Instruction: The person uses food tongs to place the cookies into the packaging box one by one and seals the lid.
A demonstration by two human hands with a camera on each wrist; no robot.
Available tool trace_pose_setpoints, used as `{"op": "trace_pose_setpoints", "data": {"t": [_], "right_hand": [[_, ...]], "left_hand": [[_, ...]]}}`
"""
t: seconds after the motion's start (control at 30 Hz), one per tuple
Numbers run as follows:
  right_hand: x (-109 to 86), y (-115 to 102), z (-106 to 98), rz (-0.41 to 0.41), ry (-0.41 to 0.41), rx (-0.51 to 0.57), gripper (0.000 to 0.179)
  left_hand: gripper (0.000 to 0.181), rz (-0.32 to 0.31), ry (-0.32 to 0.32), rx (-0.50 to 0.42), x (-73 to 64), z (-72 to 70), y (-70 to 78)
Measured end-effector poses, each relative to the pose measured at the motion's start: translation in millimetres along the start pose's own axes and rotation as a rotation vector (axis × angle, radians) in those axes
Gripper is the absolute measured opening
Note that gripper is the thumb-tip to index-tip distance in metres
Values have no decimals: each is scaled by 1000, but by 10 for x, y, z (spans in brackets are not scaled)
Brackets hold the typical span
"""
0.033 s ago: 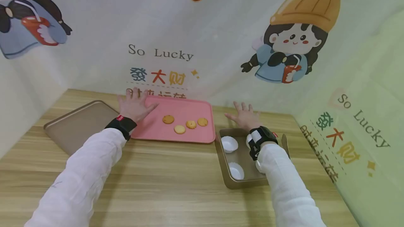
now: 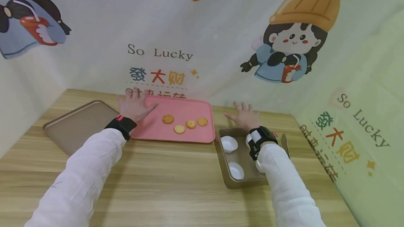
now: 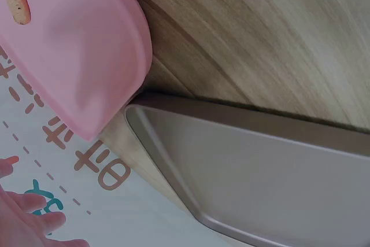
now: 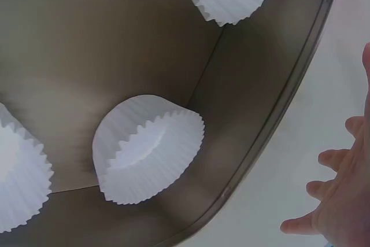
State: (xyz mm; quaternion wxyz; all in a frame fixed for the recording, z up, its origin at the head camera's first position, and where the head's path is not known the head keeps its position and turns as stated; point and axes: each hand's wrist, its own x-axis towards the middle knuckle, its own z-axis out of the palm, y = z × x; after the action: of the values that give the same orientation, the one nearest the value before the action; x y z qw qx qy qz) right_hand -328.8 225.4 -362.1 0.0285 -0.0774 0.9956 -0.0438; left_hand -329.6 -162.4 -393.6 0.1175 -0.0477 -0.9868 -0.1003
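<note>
My left hand [image 2: 133,108], fingers spread, is held above the left end of a pink tray [image 2: 154,134] and grips nothing. Several round cookies [image 2: 179,129] lie on that tray. With fingers spread too, my right hand [image 2: 245,116] is over the far edge of a deep bronze baking pan [image 2: 231,181] and holds nothing. White fluted paper baking cups [image 2: 229,144] sit inside the pan, partly hidden by my right wrist in the head view. Up close in the right wrist view, one paper cup [image 4: 147,148] rests in a pan corner.
Left of the pink tray lies a shallow bronze baking tray [image 2: 80,123], partly covered by my left arm. A slim flat utensil [image 2: 285,144], mostly hidden, is right of the pan. A printed cloth [image 2: 217,52] hangs behind the wooden table [image 2: 170,185].
</note>
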Motion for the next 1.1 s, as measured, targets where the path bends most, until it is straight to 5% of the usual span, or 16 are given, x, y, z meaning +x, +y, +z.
{"op": "trace_pose_setpoints", "data": {"t": [0.33,0.67,0.93,1.1], "right_hand": [[-108,89,51,19,-25,35,74],[-114,99,-195,-73,-32,76,73],[-283,398,-317,-89,-145,302,68],[-443,607,-302,-65,-214,286,65]], "left_hand": [[74,21,-8,26,-42,51,18],[76,49,15,4,-38,-63,102],[77,199,-34,-75,-30,-19,701],[75,272,-131,-111,-92,32,1205]]}}
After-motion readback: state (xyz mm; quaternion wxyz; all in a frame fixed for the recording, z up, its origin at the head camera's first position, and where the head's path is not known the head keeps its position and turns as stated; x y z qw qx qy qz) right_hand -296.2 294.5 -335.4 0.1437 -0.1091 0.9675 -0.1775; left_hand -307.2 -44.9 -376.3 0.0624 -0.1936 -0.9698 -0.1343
